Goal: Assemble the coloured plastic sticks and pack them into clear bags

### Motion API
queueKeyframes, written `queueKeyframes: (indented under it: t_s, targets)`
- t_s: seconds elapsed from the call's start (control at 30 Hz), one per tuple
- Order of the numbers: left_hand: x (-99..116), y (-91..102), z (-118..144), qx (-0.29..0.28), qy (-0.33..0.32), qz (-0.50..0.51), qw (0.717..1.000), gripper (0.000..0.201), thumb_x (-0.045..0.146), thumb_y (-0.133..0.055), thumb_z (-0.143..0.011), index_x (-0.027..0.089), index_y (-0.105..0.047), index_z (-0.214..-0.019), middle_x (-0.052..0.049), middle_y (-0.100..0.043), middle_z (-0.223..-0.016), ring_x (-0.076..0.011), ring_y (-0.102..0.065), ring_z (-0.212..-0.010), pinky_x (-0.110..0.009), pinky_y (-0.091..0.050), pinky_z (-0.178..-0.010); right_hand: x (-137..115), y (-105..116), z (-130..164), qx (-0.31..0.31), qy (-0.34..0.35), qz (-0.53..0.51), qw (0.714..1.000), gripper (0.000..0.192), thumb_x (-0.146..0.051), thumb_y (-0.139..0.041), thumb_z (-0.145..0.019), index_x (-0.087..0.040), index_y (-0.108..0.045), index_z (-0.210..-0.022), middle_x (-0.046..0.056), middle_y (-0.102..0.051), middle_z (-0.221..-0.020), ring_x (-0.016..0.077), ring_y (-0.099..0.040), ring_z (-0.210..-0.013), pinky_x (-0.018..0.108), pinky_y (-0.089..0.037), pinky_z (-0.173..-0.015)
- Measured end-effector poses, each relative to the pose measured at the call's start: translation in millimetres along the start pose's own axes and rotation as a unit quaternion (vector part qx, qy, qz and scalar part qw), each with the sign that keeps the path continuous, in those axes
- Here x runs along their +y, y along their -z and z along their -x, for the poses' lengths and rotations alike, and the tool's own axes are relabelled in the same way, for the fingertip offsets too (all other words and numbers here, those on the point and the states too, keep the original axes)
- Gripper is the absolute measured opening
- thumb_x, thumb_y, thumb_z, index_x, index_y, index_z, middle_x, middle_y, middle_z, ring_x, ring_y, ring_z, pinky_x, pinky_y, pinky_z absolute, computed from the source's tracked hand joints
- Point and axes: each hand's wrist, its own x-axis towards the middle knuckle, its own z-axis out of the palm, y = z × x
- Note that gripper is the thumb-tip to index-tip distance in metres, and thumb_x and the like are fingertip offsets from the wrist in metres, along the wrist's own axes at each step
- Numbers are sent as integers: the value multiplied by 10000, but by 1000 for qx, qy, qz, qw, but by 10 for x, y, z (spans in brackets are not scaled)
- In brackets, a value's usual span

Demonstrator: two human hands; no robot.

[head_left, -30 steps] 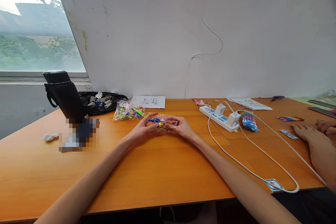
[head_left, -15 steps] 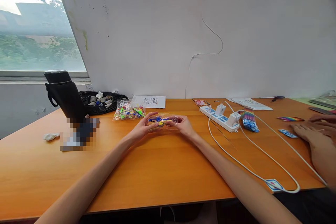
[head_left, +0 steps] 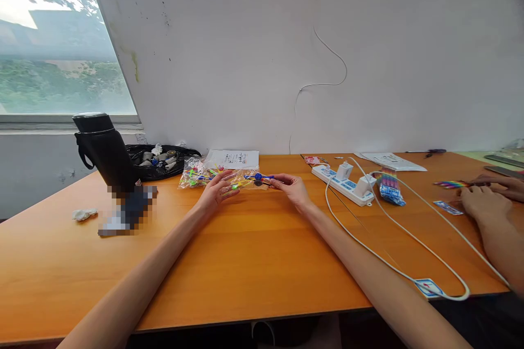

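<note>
Over the middle of the table, my left hand (head_left: 213,193) is closed on a clear plastic packet with a yellow-green toy piece (head_left: 235,187) by its fingers. My right hand (head_left: 292,190) pinches the end of a thin blue plastic toy (head_left: 258,177) that has a round, darker middle. The blue toy lies level between the two hands, close to the yellow-green piece. Whether the blue toy is still partly inside the packet I cannot tell. Just behind my left hand rests a larger clear bag (head_left: 190,177) of colourful plastic pieces.
A black flask (head_left: 102,152) and crumpled tissue (head_left: 84,214) stand left, before a black bag (head_left: 184,150) of rubbish. Right are a power strip (head_left: 347,191) with white cables, a packet (head_left: 389,188) of coloured sticks and another person's hands (head_left: 485,202). Papers (head_left: 233,158) lie by the wall.
My hands have drawn slightly apart. The blue toy now shows more clearly in my right fingers, away from the yellow-green piece at my left. The other person's hands have shifted onto the coloured sticks.
</note>
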Motion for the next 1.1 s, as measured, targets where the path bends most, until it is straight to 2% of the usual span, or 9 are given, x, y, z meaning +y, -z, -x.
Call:
queueKeyframes:
  t_s: [0.27,0.47,0.6,0.83,0.93,1.0,1.1]
  targets:
    - [66,43,-2,82,-13,56,995,406,136,-676,-758,206,-687,-1158,-67,-544,-1428,-200,-677,-1080,-390,-570,-1018,-14,136,-41,43,-16,-38,998,459,-473,-891,-605,-168,-787,-932,91,-777,-1014,244,-736,-883,469,-558,-989]
    - [119,57,16,114,-2,99,988,391,111,-632,-766,206,-682,-1142,-50,-517,-1455,-230,-605,-1240,-305,-575,-998,8,179,-43,26,-30,-28,999,424,-442,-892,-620,-170,-791,-929,97,-778,-1018,251,-733,-906,464,-560,-986]
    - [149,42,31,131,-1,103,986,377,112,-624,-774,203,-676,-1136,-47,-510,-1463,-229,-583,-1264,-279,-582,-980,2,177,-20,4,-40,-18,999,415,-441,-879,-645,-165,-794,-943,108,-772,-1049,259,-723,-953,463,-548,-1003]
    - [162,90,9,130,2,118,984,442,110,-615,-776,201,-639,-1208,-68,-549,-1426,-195,-656,-1142,-249,-592,-934,28,303,-65,36,-42,-33,998,412,-431,-897,-612,-171,-789,-913,93,-773,-1041,234,-720,-910,444,-543,-1003]
    - [163,111,1,131,1,127,983,431,105,-621,-774,200,-643,-1194,-63,-552,-1428,-186,-675,-1096,-236,-604,-888,23,319,-62,36,-65,-13,997,426,-436,-907,-584,-165,-786,-890,93,-777,-998,227,-720,-881,423,-552,-970]
    - [162,112,0,131,-1,139,982,417,93,-615,-774,192,-650,-1177,-62,-548,-1435,-182,-677,-1081,-233,-611,-867,12,282,-38,19,-88,22,996,431,-440,-910,-572,-157,-785,-872,94,-776,-972,219,-719,-840,408,-561,-932]
    - [156,99,3,122,-4,155,980,401,78,-608,-770,176,-666,-1154,-64,-546,-1435,-182,-674,-1085,-239,-615,-869,-10,164,28,-59,-105,50,991,418,-446,-887,-607,-155,-785,-890,94,-773,-993,212,-717,-851,371,-569,-890]
